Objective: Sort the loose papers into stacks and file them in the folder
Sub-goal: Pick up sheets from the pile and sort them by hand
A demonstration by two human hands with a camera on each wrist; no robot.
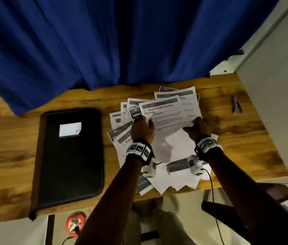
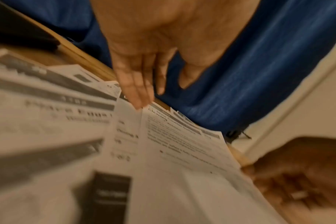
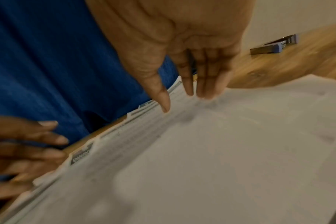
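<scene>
- Blue curtain (image 1: 104, 41): pleated cloth, hung behind the far edge of the bench, its hem draped onto the wood.
- Bench (image 1: 7, 156): flat rectangular top in wood grain, with dark knots and streaks.
- Folder (image 1: 70, 156): black textured zip case, rounded corners, lying shut and flat on the left part of the bench, well apart from the papers; a small white label is seen on its cover.
- Loose papers (image 1: 175, 179): thin white printed sheets with grey header bars, fanned in an untidy overlapping pile right of centre, near corners jutting past the bench edge. The top sheet (image 1: 164, 117) is headed "Shoe Counter Surface Cleaning"; smaller print is blurred.
- Left hand (image 1: 142, 129): laid palm down on the pile at the left edge of the top sheet, wrist banded with a tracker. In the left wrist view the fingers (image 2: 134, 84) are seen straight and together, tips touching the paper, nothing grasped; released.
- Right hand (image 1: 199, 127): set at the right edge of the top sheet, wrist also banded. In the right wrist view the fingers (image 3: 205, 78) are seen straight, tips pressed on the paper, thumb extended beside them; released, nothing pinched.
- Stapler (image 1: 236, 105): small, metal with a bluish end, lying on the far right of the bench, apart from the papers.
</scene>
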